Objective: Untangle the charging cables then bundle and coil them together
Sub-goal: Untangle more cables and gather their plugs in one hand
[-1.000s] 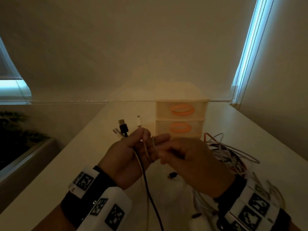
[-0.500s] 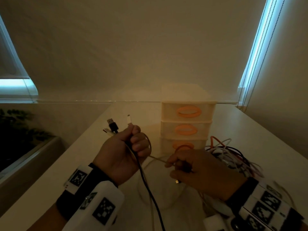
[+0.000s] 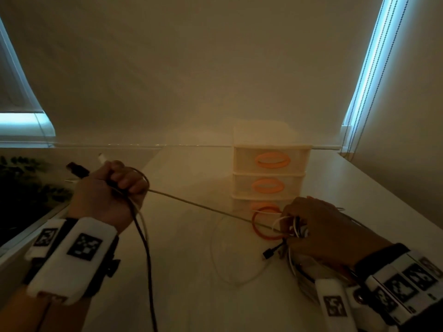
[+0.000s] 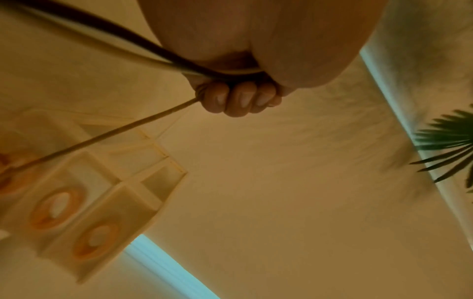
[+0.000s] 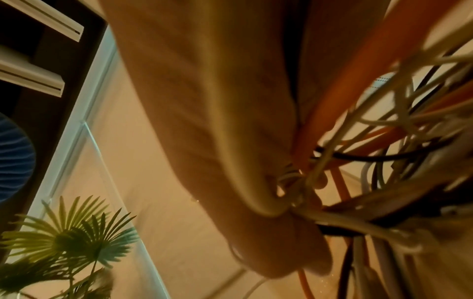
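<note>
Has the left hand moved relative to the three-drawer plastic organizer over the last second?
Yes. The left hand, gripping cable ends, has pulled leftward away from the cream drawer organizer with orange handles, stretching a pale cable taut.

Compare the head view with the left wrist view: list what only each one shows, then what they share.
Only the head view shows the right hand gripping the tangled cable bundle, the orange loop, and the plug ends sticking out above the left hand.

Only the left wrist view shows the left hand's fingertips curled round the cables from below, and the plant's fronds clearly.

Both show the taut pale cable and the drawer unit.
</note>
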Demonstrator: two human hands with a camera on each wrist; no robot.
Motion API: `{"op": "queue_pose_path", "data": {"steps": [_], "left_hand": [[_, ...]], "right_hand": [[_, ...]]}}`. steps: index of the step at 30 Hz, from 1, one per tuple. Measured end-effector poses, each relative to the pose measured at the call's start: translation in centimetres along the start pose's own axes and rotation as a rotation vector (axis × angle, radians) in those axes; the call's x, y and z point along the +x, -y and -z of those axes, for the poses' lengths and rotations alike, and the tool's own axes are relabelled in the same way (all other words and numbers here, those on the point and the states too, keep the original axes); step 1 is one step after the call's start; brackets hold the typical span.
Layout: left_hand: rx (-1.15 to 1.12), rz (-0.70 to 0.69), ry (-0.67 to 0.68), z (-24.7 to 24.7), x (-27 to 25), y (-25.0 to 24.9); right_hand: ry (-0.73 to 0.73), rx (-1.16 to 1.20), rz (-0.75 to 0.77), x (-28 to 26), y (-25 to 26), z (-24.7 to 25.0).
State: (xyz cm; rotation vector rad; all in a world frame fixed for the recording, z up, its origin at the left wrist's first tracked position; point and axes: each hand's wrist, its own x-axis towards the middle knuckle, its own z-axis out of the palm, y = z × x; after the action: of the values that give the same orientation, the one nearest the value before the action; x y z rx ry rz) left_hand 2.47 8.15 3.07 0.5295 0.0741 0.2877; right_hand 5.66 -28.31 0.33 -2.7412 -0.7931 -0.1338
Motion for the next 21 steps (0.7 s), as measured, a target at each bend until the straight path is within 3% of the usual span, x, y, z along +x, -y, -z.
{"op": "queue_pose_path", "data": {"steps": [5, 8, 10, 13, 16, 18, 21], "left_hand": [[0.128, 0.116, 0.115, -2.1, -1.6, 4.8], [0.135, 0.213, 0.225, -3.6, -3.6, 7.5], [0.148, 0.258, 0.281, -4.0, -4.5, 8.4], [0.145, 0.3, 0.336, -4.1, -5.0, 8.4], [0.084, 0.302, 0.338, -3.6, -4.3, 6.6], [0.035, 0.295, 0.324, -3.2, -3.7, 4.7], [0.119, 0.349, 0.34, -3.3, -3.9, 3.6]], "right_hand": [[0.022, 0.068, 0.086, 0.3, 2.4, -0.2], [-0.009, 0.347, 0.115, 0.3, 6.9, -0.9], [0.097, 0.554, 0.126, 0.4, 9.2, -2.2], [0.178, 0.813, 0.128, 0.5, 9.8, -3.3], [0.13, 0.958, 0.04, 0.2, 8.1, -2.7], [0.101, 0.937, -0.027, 0.1, 6.5, -2.1], [-0.015, 0.598, -0.087, 0.6, 4.5, -1.8]]}}
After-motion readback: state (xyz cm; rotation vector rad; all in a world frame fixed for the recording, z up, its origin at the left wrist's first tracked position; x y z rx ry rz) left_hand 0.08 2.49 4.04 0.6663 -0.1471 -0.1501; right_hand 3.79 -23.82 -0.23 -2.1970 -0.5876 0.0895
